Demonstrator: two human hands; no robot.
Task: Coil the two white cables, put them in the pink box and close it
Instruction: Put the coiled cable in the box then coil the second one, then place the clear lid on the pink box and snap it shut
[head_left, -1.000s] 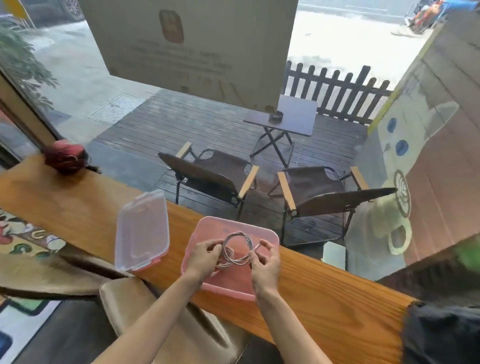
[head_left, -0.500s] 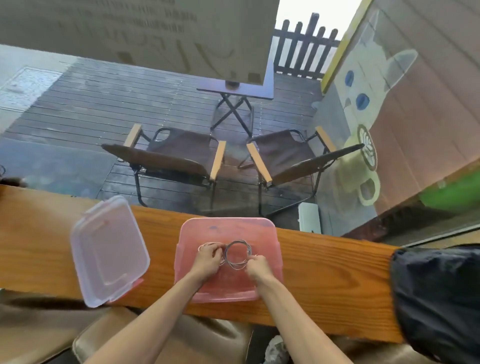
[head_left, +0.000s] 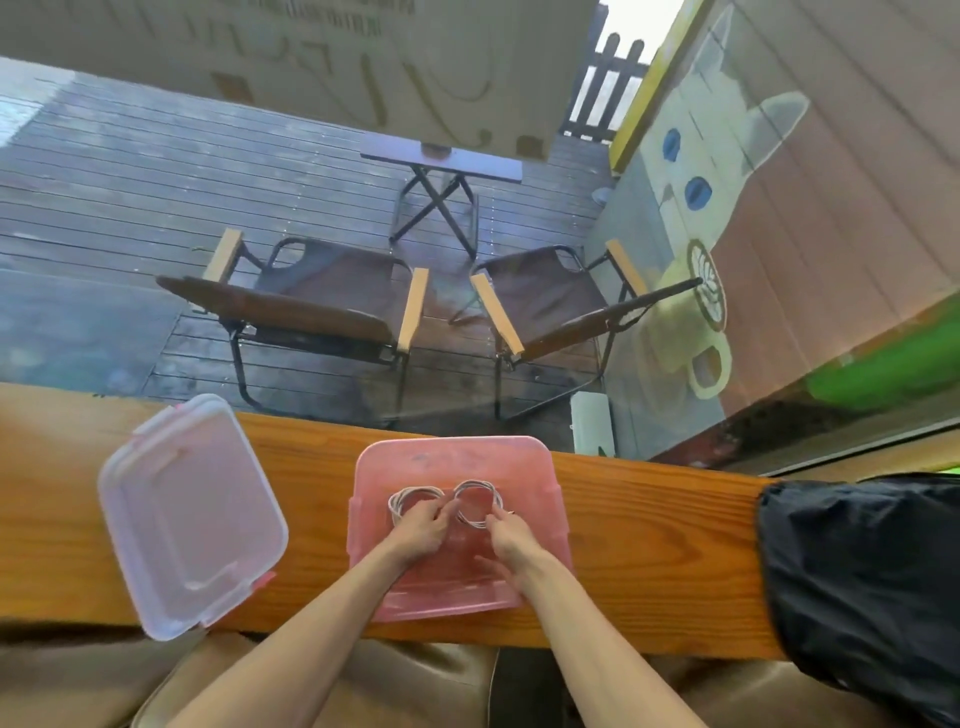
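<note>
The pink box (head_left: 540, 525) sat open on the wooden desk (head_left: 649, 551), near its front edge, its long axis running from six to twelve o'clock. Inside it lay the two white cables, each wound into a flat ring, side by side across the box floor. The left coil (head_left: 410, 496) sat toward nine o'clock and the right coil (head_left: 480, 499) toward three o'clock, their rims touching or nearly so at the middle of the box, so that the pair lined up from nine to three o'clock.

Both hands reached down into the box from six o'clock. The left hand (head_left: 418, 527) rested on the near rim of the left coil with its grip curled down on the loops, the fingertips (head_left: 441, 512) pointing toward one o'clock. The right hand (head_left: 511, 530) had its grip pinched on the near edge of the right coil; whether a loose cable end stuck out beside its thumb was too blurred to tell.

The clear lid (head_left: 192, 514) lay apart from the box at nine o'clock on the desk, upturned, with its long axis tilted toward eleven o'clock and one corner hanging over the front edge. A black bag (head_left: 862, 587) rested on the desk at three o'clock.
</note>
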